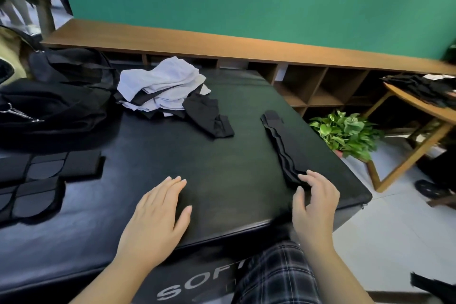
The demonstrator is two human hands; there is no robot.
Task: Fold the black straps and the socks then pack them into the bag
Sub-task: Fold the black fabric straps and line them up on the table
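A long stack of black straps [283, 145] lies lengthwise on the right side of the black padded table [222, 168]. My right hand [315, 202] is at the stack's near end, fingers curved over it and thumb beside it. My left hand [160, 212] lies flat on the table, holding nothing. A pile of white socks [160, 86] sits at the back, with black socks [209, 116] spread beside it. The black bag [54, 96] stands at the far left.
Flat black padded pieces [37, 180] lie on the table's left. Behind the table runs a wooden shelf unit [308, 89] under a green wall. A potted plant [345, 133] and a wooden side table [419, 116] stand on the right.
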